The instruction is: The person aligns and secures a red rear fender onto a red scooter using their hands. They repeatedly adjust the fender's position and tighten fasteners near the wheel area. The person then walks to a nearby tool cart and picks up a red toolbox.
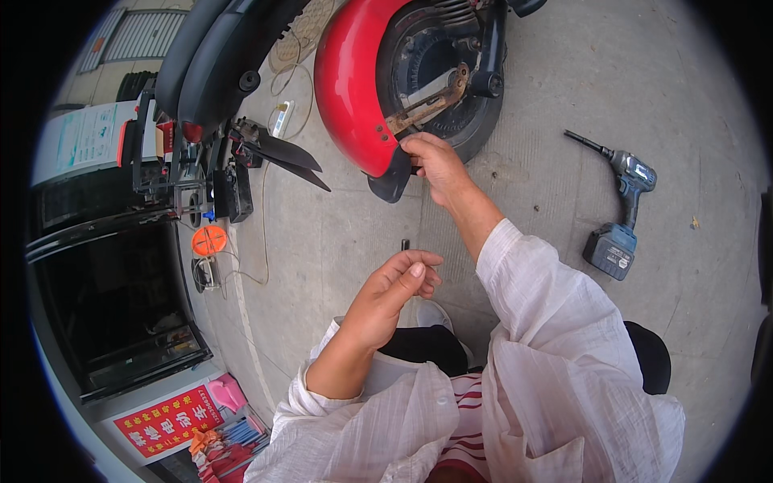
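A red rear fender (346, 88) curves over a dark scooter wheel (475, 137), and a black mud flap (391, 179) hangs from its lower end. My right hand (435, 165) reaches to the joint of fender and flap, beside a rusty metal bracket (427, 105). Its fingers are pinched together there, hiding whatever lies between them. Lower down, my left hand (386, 294) hovers above the ground with curled fingers and the thumb pressed on them. Anything inside it is too small or hidden to make out. A short dark piece (405, 244) shows just beyond its knuckles.
A blue cordless impact wrench (628, 201) with a long socket lies on the concrete at right. Leftward stand black scooter body parts (233, 64), an orange round dish (208, 240) and a cable (266, 241). A red sign (169, 423) leans at lower left. My shoe (435, 315) is below.
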`<state>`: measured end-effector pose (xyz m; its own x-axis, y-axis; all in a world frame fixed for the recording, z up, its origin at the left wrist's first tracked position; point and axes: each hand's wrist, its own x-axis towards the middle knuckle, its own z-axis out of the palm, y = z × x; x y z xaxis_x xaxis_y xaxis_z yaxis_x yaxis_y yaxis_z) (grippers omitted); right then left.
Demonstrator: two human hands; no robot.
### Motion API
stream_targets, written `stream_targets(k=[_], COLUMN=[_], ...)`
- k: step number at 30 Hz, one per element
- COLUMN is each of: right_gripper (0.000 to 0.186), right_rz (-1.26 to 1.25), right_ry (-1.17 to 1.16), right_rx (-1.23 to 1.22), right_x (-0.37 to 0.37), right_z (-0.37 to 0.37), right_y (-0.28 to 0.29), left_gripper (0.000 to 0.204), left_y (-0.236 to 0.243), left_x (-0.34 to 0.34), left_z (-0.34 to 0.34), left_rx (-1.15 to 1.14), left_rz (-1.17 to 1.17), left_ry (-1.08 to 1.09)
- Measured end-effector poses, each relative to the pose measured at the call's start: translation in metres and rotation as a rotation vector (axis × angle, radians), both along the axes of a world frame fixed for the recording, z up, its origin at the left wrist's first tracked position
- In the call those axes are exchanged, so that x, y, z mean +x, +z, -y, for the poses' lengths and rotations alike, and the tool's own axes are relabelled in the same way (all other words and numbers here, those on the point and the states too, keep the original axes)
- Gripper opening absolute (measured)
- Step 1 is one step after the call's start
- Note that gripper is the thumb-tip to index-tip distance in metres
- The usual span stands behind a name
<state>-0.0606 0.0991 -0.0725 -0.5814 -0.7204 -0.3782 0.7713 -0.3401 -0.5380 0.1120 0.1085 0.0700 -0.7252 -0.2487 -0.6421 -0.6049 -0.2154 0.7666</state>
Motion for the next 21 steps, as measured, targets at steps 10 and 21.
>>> stream_targets(k=[10, 21], right_gripper=[0.015, 0.014], right_rz=[-0.002, -0.004], right_ry=[0.01, 0.023], right_rx=[0.012, 0.039], right_x=[-0.0005, 0.002], right_z=[-0.0001, 0.0006], right_y=[0.0004, -0.0031], left_gripper=[0.039, 0.039], left_y=[-0.0001, 0.0009], left_x=[-0.0003, 0.001], left_z=[0.0004, -0.0002], left_rx=[0.004, -0.004], left_rz=[0.006, 0.0], left_ry=[0.004, 0.001])
